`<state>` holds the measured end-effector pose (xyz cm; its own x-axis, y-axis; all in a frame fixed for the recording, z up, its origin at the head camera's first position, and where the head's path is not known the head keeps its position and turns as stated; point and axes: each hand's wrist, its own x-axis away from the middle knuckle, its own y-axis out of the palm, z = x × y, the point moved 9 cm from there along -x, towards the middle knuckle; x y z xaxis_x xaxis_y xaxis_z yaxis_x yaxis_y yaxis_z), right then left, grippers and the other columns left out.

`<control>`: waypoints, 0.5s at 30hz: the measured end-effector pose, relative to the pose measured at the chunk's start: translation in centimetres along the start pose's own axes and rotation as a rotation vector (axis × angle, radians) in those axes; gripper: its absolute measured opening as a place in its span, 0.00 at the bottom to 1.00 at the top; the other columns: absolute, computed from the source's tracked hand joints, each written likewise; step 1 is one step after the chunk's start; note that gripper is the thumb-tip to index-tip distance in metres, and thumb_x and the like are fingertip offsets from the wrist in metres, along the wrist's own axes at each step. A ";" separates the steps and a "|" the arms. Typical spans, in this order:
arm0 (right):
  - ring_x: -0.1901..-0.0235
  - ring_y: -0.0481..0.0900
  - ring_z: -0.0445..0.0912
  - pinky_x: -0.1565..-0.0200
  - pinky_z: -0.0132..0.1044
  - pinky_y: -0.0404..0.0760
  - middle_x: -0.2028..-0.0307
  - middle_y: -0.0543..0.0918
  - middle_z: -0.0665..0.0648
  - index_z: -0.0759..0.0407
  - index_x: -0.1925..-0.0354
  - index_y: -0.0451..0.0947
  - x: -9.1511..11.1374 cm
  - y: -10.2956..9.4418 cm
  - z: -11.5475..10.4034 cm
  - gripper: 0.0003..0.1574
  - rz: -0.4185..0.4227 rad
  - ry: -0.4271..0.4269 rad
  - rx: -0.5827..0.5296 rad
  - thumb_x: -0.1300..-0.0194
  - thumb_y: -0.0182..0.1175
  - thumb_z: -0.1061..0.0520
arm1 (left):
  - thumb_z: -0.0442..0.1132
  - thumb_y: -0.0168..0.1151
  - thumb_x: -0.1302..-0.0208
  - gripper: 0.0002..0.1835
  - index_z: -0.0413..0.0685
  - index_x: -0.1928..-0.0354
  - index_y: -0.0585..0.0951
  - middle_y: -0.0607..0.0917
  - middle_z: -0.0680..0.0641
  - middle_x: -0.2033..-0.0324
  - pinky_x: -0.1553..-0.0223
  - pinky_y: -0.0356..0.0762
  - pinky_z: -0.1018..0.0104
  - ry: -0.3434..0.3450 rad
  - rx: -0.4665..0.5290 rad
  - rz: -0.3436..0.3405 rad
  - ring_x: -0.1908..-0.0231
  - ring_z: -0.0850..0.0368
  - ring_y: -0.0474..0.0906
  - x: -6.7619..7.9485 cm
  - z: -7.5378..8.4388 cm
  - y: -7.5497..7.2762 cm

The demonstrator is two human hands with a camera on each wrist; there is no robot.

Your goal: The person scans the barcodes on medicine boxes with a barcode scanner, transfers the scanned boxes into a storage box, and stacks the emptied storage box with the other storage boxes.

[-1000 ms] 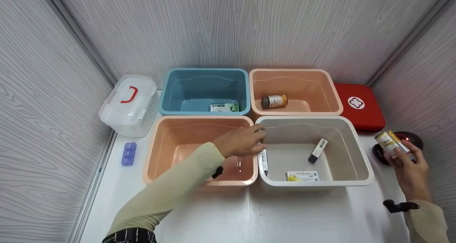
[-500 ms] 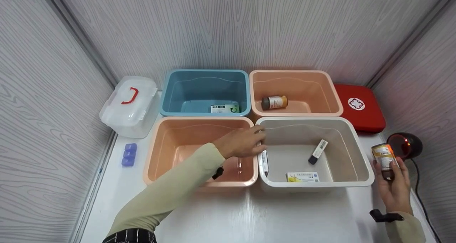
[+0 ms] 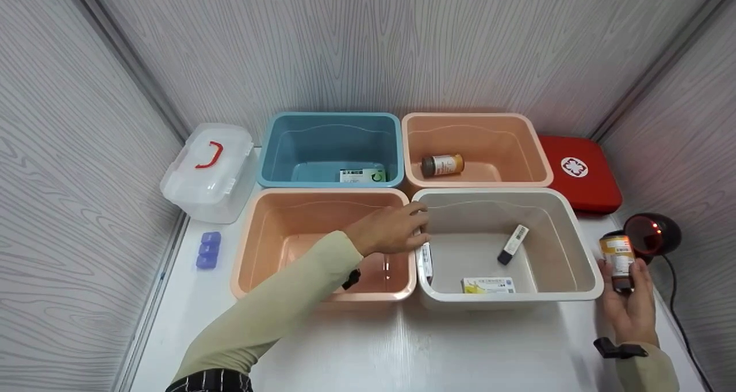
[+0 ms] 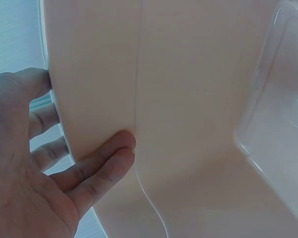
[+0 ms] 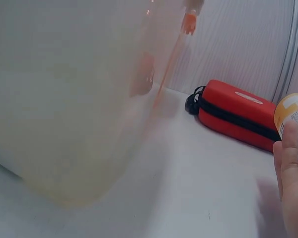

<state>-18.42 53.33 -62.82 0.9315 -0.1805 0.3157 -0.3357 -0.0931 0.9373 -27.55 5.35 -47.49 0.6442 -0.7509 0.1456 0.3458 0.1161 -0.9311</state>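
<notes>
In the head view my left hand [image 3: 388, 228] lies over the adjoining rims of the front peach bin [image 3: 322, 193] and the white bin [image 3: 506, 192]. The left wrist view shows its fingers [image 4: 109, 168] on both sides of the bin wall [image 4: 188, 89], gripping its edge. A slim white box [image 3: 426, 261] stands along the white bin's left wall, just below the fingertips. At the far right, my right hand [image 3: 629, 306] holds a small bottle [image 3: 618, 255] with an orange-and-white label and dark ends. The bottle faces a black scanner [image 3: 652, 235] glowing red.
Inside the white bin lie a small stick-shaped box [image 3: 513, 243] and a white-yellow box [image 3: 489, 285]. Behind stand a blue bin [image 3: 330, 116] with a green-white box and another peach bin [image 3: 477, 116] with a bottle. A red first-aid case [image 3: 581, 179], clear case [image 3: 207, 168] and purple pill organizer [image 3: 208, 250] flank them.
My right hand has moved left and toward me from the scanner, turning the bottle from tilted to nearly upright, its label toward the head camera. My left hand has stayed put.
</notes>
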 end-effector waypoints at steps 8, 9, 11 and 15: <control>0.42 0.85 0.68 0.32 0.41 0.82 0.37 0.73 0.46 0.41 0.41 0.77 0.2 0.5 -0.1 0.22 0.075 -0.012 0.042 0.20 0.58 0.68 | 0.55 0.52 0.14 0.20 0.51 0.36 0.80 0.70 0.45 0.21 0.39 0.83 0.54 -0.015 0.032 -0.009 0.41 0.48 0.81 0.0 -0.1 -0.1; 0.41 0.84 0.66 0.32 0.41 0.82 0.37 0.73 0.47 0.42 0.40 0.77 0.3 0.6 -0.2 0.22 0.082 -0.027 0.055 0.20 0.58 0.68 | 0.55 0.52 0.15 0.20 0.51 0.36 0.80 0.70 0.45 0.21 0.39 0.83 0.54 -0.015 0.033 -0.011 0.41 0.48 0.81 0.0 -0.1 -0.1; 0.39 0.84 0.61 0.33 0.42 0.82 0.37 0.73 0.47 0.43 0.40 0.78 0.4 0.9 -0.4 0.23 0.100 -0.062 0.092 0.20 0.58 0.69 | 0.55 0.52 0.15 0.21 0.51 0.35 0.80 0.70 0.46 0.20 0.38 0.82 0.54 -0.017 0.038 -0.019 0.40 0.49 0.80 0.0 -0.1 -0.1; 0.38 0.79 0.51 0.34 0.43 0.83 0.38 0.72 0.46 0.44 0.36 0.77 0.3 2.0 -0.7 0.29 0.131 -0.125 0.178 0.22 0.57 0.73 | 0.55 0.52 0.15 0.21 0.51 0.35 0.80 0.69 0.46 0.20 0.35 0.82 0.54 -0.024 0.049 -0.025 0.38 0.48 0.80 -0.1 -0.2 0.0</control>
<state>-18.68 53.76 -60.75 0.8578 -0.3208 0.4017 -0.4820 -0.2303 0.8454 -27.72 5.28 -47.56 0.6506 -0.7383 0.1775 0.3949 0.1293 -0.9096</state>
